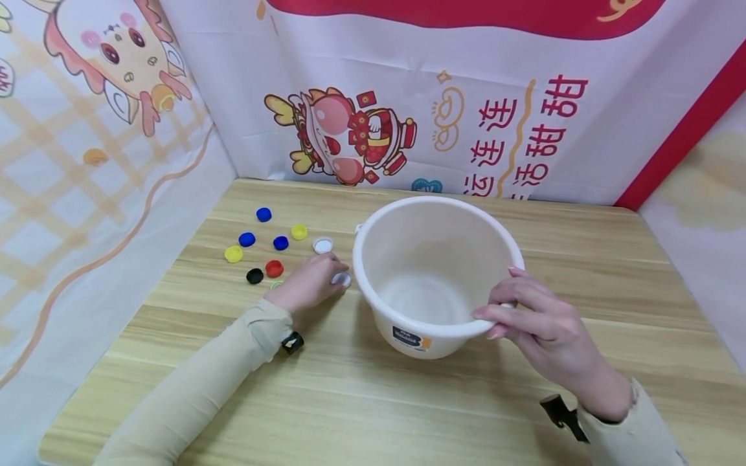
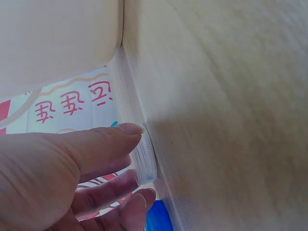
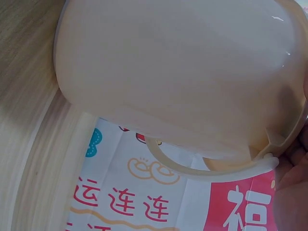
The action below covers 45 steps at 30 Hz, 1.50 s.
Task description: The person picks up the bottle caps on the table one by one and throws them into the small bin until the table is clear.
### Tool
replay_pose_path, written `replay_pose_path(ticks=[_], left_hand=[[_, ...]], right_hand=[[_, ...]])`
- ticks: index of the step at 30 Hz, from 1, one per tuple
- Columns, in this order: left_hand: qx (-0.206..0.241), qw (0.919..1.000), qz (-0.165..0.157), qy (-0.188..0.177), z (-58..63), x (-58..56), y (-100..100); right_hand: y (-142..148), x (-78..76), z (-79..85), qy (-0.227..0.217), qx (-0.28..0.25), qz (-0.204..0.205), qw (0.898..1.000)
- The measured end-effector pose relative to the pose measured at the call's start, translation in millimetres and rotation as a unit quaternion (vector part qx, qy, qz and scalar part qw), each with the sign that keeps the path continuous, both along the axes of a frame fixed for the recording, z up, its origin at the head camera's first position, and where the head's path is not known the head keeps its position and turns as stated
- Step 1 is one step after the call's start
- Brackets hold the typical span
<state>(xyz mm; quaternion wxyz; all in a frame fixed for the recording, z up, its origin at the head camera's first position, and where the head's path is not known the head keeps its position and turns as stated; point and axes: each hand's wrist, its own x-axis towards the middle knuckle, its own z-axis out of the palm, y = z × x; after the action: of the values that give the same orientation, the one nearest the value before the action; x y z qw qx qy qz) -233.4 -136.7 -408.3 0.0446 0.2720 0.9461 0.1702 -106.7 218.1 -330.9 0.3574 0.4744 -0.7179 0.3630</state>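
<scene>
On the left of the table, my left hand (image 1: pixel 311 281) pinches a translucent white bottle cap (image 1: pixel 341 279) at its edge. In the left wrist view, the thumb lies at one side of the ribbed cap (image 2: pixel 146 161) and the fingers at the other, with the cap standing right at the tabletop. A cream plastic bucket (image 1: pixel 431 327), upright and with nothing inside, stands just to the right. My right hand (image 1: pixel 544 320) grips the bucket's rim at its near right side, thumb over the edge. The bucket's handle (image 3: pixel 192 171) hangs along its outer wall in the right wrist view.
Left of the left hand lie loose bottle caps: several blue (image 1: pixel 264 214), yellow ones (image 1: pixel 234 254), a red one (image 1: pixel 274 268), a black one (image 1: pixel 254 276), a partly hidden green one (image 1: pixel 276 284) and another white one (image 1: pixel 322 245). Printed cloth (image 1: pixel 233 84) backs the wooden table (image 1: pixel 350 408).
</scene>
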Motion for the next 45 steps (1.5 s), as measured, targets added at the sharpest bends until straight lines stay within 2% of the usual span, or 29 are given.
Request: replay_pose_path(ticks=[4, 8, 12, 15, 21, 25, 30, 34, 37, 41, 45], left_hand=[[-0.004, 1.0, 0.001, -0.007, 0.8, 0.8, 0], [0.014, 0.9988, 0.024, -0.041, 5.1, 3.1, -2], [0.047, 0.9941, 0.053, -0.082, 16.8, 6.8, -7], [0.046, 0.9928, 0.066, -0.089, 30.2, 9.5, -10], [0.03, 0.9975, 0.058, -0.029, 63.0, 14.7, -21], [0.047, 0.9972, 0.058, 0.0, 91.0, 22.9, -27], [0.064, 0.9945, 0.042, 0.071, 127.7, 36.3, -27], [0.06, 0.9909, 0.017, 0.119, 157.6, 50.0, -20], [0.061, 0.9874, -0.004, 0.146, 175.3, 58.6, -11], [0.054, 0.9828, -0.038, 0.173, 191.4, 64.2, 7], [0.03, 0.9806, -0.074, 0.179, 204.6, 63.6, 27]], right_hand=[[0, 0.2, -0.3, -0.004, 0.003, -0.002, 1.0], [-1, 0.4, -0.4, -0.004, 0.004, -0.003, 1.0], [-1, 0.8, -0.1, -0.004, 0.0, -0.002, 1.0], [-1, 1.1, 0.2, -0.005, 0.0, -0.002, 1.0], [-2, 1.5, 1.3, -0.011, -0.002, 0.001, 1.0], [-3, 1.9, 2.0, -0.012, -0.006, 0.004, 1.0], [-4, 1.5, 2.0, -0.011, -0.01, 0.002, 1.0], [-3, 1.7, 1.4, -0.012, -0.009, -0.004, 1.0], [-2, 1.9, 1.1, -0.013, -0.006, -0.008, 1.0], [-1, 2.6, 1.5, -0.014, -0.004, -0.009, 1.0], [-1, 2.4, 1.2, -0.015, -0.001, -0.007, 1.0]])
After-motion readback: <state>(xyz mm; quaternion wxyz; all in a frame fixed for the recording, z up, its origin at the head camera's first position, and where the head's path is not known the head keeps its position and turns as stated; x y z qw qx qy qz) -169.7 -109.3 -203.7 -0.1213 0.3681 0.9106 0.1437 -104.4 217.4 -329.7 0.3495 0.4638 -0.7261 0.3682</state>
